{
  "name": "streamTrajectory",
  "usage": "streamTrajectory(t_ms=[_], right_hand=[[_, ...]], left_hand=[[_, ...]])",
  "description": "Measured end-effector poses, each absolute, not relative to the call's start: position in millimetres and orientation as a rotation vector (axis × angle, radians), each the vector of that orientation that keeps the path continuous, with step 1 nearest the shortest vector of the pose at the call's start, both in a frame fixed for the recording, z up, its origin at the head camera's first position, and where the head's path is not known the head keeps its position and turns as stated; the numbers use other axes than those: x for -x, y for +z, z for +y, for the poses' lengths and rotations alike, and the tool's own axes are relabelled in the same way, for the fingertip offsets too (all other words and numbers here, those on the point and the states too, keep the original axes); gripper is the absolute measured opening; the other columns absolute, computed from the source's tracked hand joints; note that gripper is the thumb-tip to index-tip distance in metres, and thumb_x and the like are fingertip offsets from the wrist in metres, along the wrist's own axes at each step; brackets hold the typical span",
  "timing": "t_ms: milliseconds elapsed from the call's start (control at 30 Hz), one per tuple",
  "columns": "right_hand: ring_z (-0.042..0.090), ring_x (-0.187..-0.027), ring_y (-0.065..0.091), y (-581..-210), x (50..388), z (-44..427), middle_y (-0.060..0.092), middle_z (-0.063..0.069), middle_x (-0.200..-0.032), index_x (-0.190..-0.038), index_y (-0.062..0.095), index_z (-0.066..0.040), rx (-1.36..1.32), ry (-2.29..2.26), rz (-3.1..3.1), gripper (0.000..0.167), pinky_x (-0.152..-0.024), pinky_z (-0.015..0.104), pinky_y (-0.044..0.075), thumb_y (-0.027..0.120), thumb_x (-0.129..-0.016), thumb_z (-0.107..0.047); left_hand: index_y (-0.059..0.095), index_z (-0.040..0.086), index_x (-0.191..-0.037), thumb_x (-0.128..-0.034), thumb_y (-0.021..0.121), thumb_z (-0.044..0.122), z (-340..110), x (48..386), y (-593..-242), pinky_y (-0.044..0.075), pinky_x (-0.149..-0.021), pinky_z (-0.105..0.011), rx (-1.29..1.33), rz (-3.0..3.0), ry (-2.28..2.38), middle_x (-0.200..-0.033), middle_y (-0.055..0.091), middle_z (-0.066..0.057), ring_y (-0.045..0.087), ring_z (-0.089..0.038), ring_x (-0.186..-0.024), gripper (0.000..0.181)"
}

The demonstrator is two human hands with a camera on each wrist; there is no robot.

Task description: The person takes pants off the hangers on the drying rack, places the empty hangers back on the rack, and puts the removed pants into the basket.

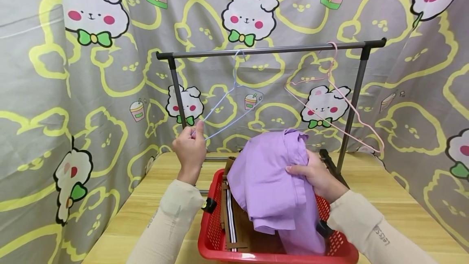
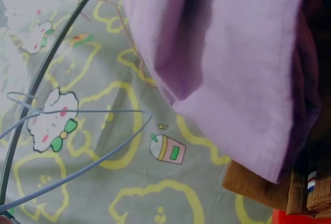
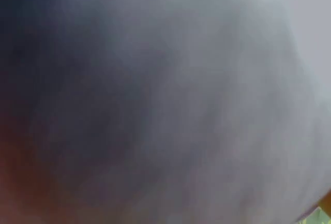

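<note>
A pale blue hanger (image 1: 220,100) hooks over the rack's bar, and my left hand (image 1: 191,146) grips its near lower corner. In the left wrist view the same blue hanger (image 2: 98,158) shows at the left, beside the purple cloth. My right hand (image 1: 322,176) holds a folded purple garment (image 1: 267,178) by its right side, thumb in front. That garment hangs over a red basket (image 1: 275,257), its lower part dropping inside. Its exact kind is hidden by the folds. Blurred greyish cloth (image 3: 196,100) fills the right wrist view.
A pink hanger (image 1: 353,113) hangs farther right on the dark metal rack (image 1: 286,49). Brown clothing with a striped band (image 1: 231,215) lies in the basket's left side. The basket stands on a wooden table (image 1: 146,215). Patterned curtains (image 1: 296,7) enclose the back and sides.
</note>
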State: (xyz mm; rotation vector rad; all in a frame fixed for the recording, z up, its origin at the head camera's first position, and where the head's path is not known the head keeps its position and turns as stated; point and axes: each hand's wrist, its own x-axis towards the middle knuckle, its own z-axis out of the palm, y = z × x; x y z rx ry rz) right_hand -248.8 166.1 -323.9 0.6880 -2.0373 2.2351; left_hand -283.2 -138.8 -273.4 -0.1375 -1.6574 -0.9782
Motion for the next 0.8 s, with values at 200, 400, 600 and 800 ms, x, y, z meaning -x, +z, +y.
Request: streamTrajectory(t_ms=[200,400,600,800], right_hand=[[0.015,-0.092,0.061,-326.5,247.7,168.6,0.06,0.008,-0.101,-0.12,0.042,0.008,-0.683,2.228,-2.109,0.045,-0.082,0.029,0.052,0.064,-0.08,0.007],[0.018,-0.089,0.064,-331.2,247.8,170.1,0.063,0.008,-0.099,-0.116,0.046,0.002,-0.683,2.317,-2.108,0.037,-0.079,0.033,0.054,0.063,-0.084,0.004],[0.021,-0.091,0.065,-336.3,249.8,171.5,0.064,0.009,-0.101,-0.118,0.045,0.0,-0.687,2.363,-2.102,0.035,-0.08,0.037,0.055,0.063,-0.088,0.001],[0.02,-0.091,0.065,-340.5,250.8,172.6,0.065,0.009,-0.101,-0.118,0.046,0.0,-0.647,2.381,-2.132,0.034,-0.081,0.037,0.054,0.064,-0.089,-0.002]], left_hand=[[0.046,0.005,-0.057,-0.0925,0.068,0.02,-137.8,283.2,-274.2,0.025,-0.044,-0.029,0.134,-1.661,-0.986,-0.049,0.042,-0.004,0.04,-0.02,-0.045,0.045],[0.045,0.005,-0.056,-0.0925,0.068,0.022,-137.9,283.1,-272.7,0.025,-0.044,-0.03,0.12,-1.654,-0.988,-0.048,0.042,-0.006,0.041,-0.023,-0.044,0.046],[0.044,0.006,-0.056,-0.0927,0.067,0.021,-137.4,284.3,-271.9,0.024,-0.043,-0.03,0.121,-1.656,-0.983,-0.047,0.041,-0.006,0.04,-0.021,-0.043,0.047],[0.043,0.006,-0.055,-0.0927,0.067,0.02,-136.1,284.5,-270.5,0.023,-0.044,-0.03,0.12,-1.642,-0.99,-0.047,0.039,-0.002,0.037,-0.018,-0.044,0.047]])
